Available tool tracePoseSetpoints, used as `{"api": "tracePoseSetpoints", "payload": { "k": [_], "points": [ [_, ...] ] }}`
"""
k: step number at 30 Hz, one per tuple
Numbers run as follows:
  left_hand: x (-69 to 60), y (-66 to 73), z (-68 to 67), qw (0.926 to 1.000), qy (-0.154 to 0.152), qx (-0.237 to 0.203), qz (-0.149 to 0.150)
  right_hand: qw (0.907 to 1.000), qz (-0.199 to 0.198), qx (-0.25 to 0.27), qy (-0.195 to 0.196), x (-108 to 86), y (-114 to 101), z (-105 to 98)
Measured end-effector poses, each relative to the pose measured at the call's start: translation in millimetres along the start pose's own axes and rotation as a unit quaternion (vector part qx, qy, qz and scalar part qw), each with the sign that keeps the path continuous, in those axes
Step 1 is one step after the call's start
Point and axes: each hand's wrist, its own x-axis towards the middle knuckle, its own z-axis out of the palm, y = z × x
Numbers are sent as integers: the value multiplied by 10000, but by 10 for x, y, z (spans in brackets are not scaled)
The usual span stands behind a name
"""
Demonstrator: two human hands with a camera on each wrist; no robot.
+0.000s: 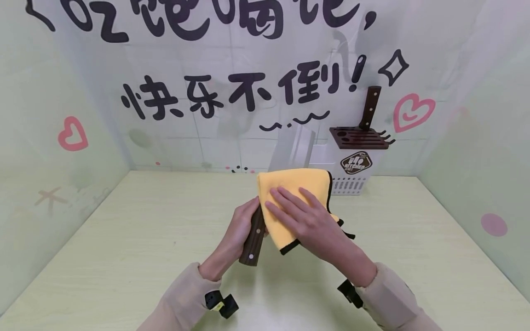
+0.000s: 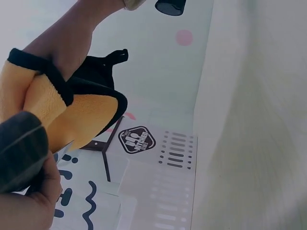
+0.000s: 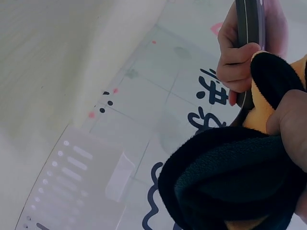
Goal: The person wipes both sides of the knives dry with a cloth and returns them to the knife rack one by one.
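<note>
My left hand [image 1: 240,225] grips the dark wooden handle [image 1: 254,236] of a cleaver, whose broad blade [image 1: 291,147] points up and away from me. A yellow cloth [image 1: 296,179] with black edging covers the lower blade. Over the cloth lies my right hand [image 1: 316,225], its fingers stretched across the front. In the right wrist view, the thumb of that hand [image 3: 292,127] is on the cloth's dark reverse side [image 3: 225,177]. The left wrist view shows the cloth [image 2: 91,117] folded around the blade, most of which it hides.
A white knife holder [image 1: 349,186] with a brown slotted top [image 1: 352,139] stands at the back right. One brown-handled knife [image 1: 370,108] is in it. Behind it hangs a printed backdrop [image 1: 232,151]; the pale tabletop [image 1: 145,230] spreads around my hands.
</note>
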Motion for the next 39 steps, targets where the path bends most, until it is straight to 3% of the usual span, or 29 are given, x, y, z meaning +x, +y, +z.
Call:
{"api": "tracePoseSetpoints", "payload": {
  "k": [14, 26, 39],
  "points": [
    [2, 28, -13, 9996, 239, -121, -65, 9993, -132, 96, 322, -22, -87, 32],
    [22, 28, -52, 9983, 519, -264, -61, 9966, -646, -33, 510, -78, -261, 13],
    [36, 44, -102, 9959, 208, -818, -323, 9947, -927, 117, 429, -165, -402, -13]
  ]
}}
